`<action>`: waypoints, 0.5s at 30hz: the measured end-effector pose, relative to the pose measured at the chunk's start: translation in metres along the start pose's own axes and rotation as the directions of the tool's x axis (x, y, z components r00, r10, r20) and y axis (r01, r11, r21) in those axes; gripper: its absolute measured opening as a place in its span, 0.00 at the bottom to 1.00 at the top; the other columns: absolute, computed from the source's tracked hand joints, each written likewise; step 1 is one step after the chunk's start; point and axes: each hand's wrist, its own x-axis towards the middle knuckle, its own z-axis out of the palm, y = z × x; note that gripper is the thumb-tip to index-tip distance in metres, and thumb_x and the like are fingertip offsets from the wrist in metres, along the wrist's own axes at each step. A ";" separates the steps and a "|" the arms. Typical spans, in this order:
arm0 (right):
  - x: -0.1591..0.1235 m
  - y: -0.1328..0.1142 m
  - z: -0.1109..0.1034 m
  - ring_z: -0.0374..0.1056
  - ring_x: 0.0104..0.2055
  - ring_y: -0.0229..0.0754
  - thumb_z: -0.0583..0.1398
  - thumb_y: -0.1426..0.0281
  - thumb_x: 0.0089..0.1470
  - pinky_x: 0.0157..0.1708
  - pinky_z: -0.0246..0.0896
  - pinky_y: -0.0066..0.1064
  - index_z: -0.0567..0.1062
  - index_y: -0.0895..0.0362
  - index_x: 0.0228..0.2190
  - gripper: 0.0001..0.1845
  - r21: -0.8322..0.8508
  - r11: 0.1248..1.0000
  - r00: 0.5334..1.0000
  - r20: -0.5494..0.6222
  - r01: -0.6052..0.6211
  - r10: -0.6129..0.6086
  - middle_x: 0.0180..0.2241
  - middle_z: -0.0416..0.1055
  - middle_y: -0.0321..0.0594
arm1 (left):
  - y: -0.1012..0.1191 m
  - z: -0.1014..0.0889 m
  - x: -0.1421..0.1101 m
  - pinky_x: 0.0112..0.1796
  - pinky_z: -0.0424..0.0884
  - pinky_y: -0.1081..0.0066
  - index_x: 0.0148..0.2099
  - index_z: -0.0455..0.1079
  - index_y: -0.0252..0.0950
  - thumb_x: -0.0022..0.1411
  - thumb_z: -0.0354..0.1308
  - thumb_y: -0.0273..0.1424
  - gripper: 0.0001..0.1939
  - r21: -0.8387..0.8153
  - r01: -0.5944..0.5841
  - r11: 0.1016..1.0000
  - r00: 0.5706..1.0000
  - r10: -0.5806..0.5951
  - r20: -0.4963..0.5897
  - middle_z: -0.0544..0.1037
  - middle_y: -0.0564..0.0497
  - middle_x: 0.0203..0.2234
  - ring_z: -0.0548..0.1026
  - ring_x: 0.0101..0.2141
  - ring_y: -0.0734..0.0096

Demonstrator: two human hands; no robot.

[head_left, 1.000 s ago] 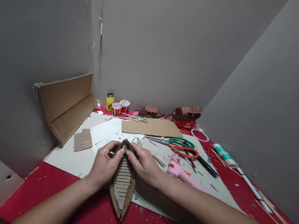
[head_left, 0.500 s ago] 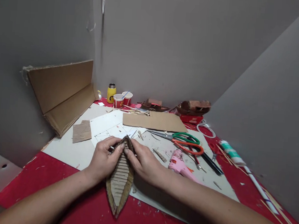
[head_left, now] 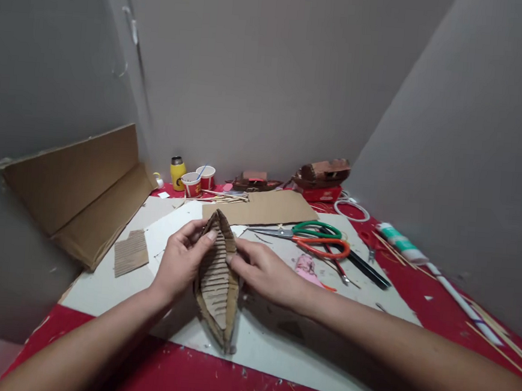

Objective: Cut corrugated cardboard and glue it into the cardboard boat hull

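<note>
Between my hands is a small cardboard boat [head_left: 216, 282], pointed at both ends, with a ribbed corrugated floor and raised sides. My left hand [head_left: 184, 254] grips its left side near the far tip, thumb inside and fingers on the outer wall. On the opposite side, my right hand [head_left: 264, 271] holds the right wall, its thumb over the rim and its other fingers mostly hidden. The boat is tilted, its far tip raised above the grey board [head_left: 267, 346]. Right of it lie a pink glue gun [head_left: 307, 268] and large scissors [head_left: 316, 239] with green and orange handles.
A cut corrugated piece [head_left: 130, 254] lies left; a folded cardboard sheet [head_left: 84, 193] leans on the wall. At the back are a yellow bottle [head_left: 177, 174], paper cups [head_left: 192, 185], a flat cardboard sheet [head_left: 282, 208] and brown model boats [head_left: 321, 173]. A green-and-white tube [head_left: 401, 246] lies right.
The boat has been lifted and moved away from the table's front edge, and its far tip now stands clear above my fingers. My right hand has slid back along its side. The camera view has tilted.
</note>
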 end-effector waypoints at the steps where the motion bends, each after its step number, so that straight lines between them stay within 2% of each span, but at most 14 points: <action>1: 0.000 0.001 -0.006 0.69 0.33 0.41 0.50 0.74 0.58 0.31 0.63 0.29 0.72 0.59 0.32 0.11 0.006 1.000 0.999 -0.034 -0.025 0.025 0.30 0.73 0.39 | 0.003 0.004 0.005 0.41 0.70 0.71 0.47 0.74 0.37 0.56 0.64 0.34 0.16 -0.059 0.041 0.997 0.997 -0.036 0.071 0.81 0.51 0.36 0.76 0.39 0.67; 3: 0.000 0.002 -0.017 0.68 0.29 0.40 0.50 0.75 0.57 0.28 0.62 0.27 0.72 0.59 0.31 0.11 0.007 0.997 0.993 -0.094 -0.077 0.077 0.27 0.72 0.38 | 0.007 0.012 0.014 0.45 0.70 0.69 0.50 0.73 0.37 0.58 0.62 0.34 0.17 -0.154 0.131 0.979 0.976 -0.099 0.195 0.81 0.50 0.40 0.76 0.42 0.65; 5: -0.001 0.005 -0.026 0.67 0.26 0.39 0.50 0.76 0.56 0.26 0.61 0.27 0.72 0.59 0.29 0.10 0.002 0.994 0.983 -0.147 -0.110 0.109 0.23 0.71 0.36 | 0.007 0.021 0.022 0.45 0.71 0.67 0.47 0.75 0.36 0.58 0.62 0.35 0.15 -0.208 0.228 0.951 0.952 -0.173 0.253 0.81 0.49 0.40 0.77 0.43 0.62; 8: -0.001 0.011 -0.030 0.66 0.25 0.39 0.52 0.77 0.54 0.26 0.61 0.27 0.71 0.58 0.27 0.09 0.018 0.994 0.971 -0.214 -0.109 0.110 0.21 0.69 0.35 | 0.000 0.035 0.033 0.45 0.73 0.63 0.43 0.77 0.34 0.56 0.62 0.36 0.14 -0.268 0.348 0.898 0.928 -0.289 0.236 0.82 0.47 0.37 0.79 0.41 0.58; 12: 0.002 0.018 -0.028 0.70 0.33 0.41 0.52 0.81 0.52 0.33 0.64 0.28 0.71 0.59 0.29 0.09 0.049 0.995 0.965 -0.245 -0.085 0.094 0.29 0.73 0.40 | -0.016 0.045 0.045 0.45 0.74 0.61 0.43 0.76 0.33 0.57 0.60 0.37 0.15 -0.280 0.391 0.877 0.911 -0.326 0.251 0.83 0.45 0.36 0.80 0.39 0.56; 15: 0.003 0.021 -0.027 0.70 0.27 0.39 0.52 0.80 0.54 0.26 0.64 0.26 0.71 0.60 0.30 0.09 0.101 0.989 0.969 -0.210 -0.106 0.126 0.27 0.73 0.39 | -0.022 0.045 0.053 0.43 0.75 0.60 0.41 0.76 0.33 0.56 0.59 0.37 0.14 -0.261 0.388 0.884 0.911 -0.325 0.252 0.83 0.45 0.35 0.80 0.38 0.56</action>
